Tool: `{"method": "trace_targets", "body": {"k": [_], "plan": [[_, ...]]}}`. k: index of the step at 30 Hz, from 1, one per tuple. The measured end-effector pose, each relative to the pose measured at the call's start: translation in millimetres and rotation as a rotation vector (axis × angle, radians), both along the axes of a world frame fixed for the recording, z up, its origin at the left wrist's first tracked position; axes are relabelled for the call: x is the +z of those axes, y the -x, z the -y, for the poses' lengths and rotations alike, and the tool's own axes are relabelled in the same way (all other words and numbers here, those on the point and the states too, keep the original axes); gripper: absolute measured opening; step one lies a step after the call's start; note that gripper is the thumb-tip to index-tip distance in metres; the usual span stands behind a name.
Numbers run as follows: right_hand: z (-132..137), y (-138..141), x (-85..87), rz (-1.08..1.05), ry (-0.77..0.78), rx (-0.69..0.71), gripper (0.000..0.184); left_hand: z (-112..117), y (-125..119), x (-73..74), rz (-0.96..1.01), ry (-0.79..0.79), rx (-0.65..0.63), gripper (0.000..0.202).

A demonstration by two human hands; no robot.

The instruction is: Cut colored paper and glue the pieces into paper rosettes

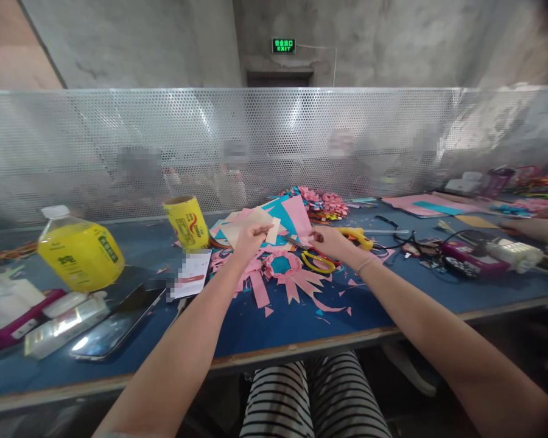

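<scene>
A wide perforated metal screen (256, 121) stands behind a blue table (296, 331), where a pink paper rosette (282, 264) with a blue centre lies among paper scraps. In front of the rosette sits a person in striped trousers (278, 401), bare arms reaching forward on either side of it. Far left of the rosette is a large bottle (84, 258) of yellow colour with a white cap; nearer on that side stands a yellow tube (192, 225). A dark phone (121, 322) lies between bottle and table edge, left of the rosette. Just behind the rosette overlap pink, blue and cream paper sheets (296, 218). Another person's hand (532, 233) shows far to its right. The left hand (251, 236), just behind the rosette, pinches a small pale strip (273, 231) between thumb and fingers. The right hand (327, 241), behind and right of the rosette, has curled fingers beside yellow-handled scissors (331, 267); I cannot tell whether they grip these or a paper's corner.
</scene>
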State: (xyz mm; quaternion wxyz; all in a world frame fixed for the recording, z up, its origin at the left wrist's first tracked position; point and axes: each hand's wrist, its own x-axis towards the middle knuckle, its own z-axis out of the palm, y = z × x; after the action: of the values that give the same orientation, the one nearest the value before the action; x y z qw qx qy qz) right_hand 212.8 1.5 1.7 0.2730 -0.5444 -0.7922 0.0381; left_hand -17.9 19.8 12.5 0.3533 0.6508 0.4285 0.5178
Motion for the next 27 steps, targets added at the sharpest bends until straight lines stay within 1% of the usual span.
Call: {"method": "trace_targets", "body": {"k": [2, 4, 6, 8, 10, 13, 16, 19, 21, 24, 27], "plan": [[3, 6, -0.9, -0.132, -0.027, 0.127, 0.03, 6, -4, 3.7, -0.012, 0.009, -0.023, 0.025], [4, 13, -4.4, -0.248, -0.016, 0.246, 0.038, 11, -8, 6.5, -0.031, 0.027, -0.052, 0.019], [2, 19, -9.3, -0.371, 0.028, 0.33, 0.047, 15, -10, 6.8, -0.056, 0.043, -0.088, 0.016], [0, 25, -13.4, -0.517, 0.093, 0.384, 0.055, 16, -12, 4.8, -0.089, 0.044, -0.132, 0.017], [-1, 31, -14.8, -0.664, 0.168, 0.437, 0.058, 16, -12, 1.9, -0.124, 0.032, -0.179, 0.018], [0, 39, -10.6, -0.825, 0.27, 0.488, 0.051, 17, -13, -1.0, -0.146, 0.018, -0.209, 0.017], [2, 45, -2.1, -0.89, 0.353, 0.485, 0.046, 19, -15, -0.8, -0.128, 0.01, -0.202, 0.018], [0, 47, 5.9, -0.933, 0.384, 0.449, 0.041, 21, -15, 0.6, -0.092, 0.024, -0.182, 0.021], [-4, 48, 8.7, -0.959, 0.401, 0.441, 0.041, 20, -13, 0.7, -0.07, 0.03, -0.172, 0.023], [-13, 48, 6.8, -0.957, 0.419, 0.484, 0.046, 16, -9, -0.8, -0.051, 0.016, -0.149, 0.025], [-19, 49, -1.0, -0.924, 0.377, 0.522, 0.047, 13, -4, -3.1, -0.065, 0.013, -0.082, 0.027]]}}
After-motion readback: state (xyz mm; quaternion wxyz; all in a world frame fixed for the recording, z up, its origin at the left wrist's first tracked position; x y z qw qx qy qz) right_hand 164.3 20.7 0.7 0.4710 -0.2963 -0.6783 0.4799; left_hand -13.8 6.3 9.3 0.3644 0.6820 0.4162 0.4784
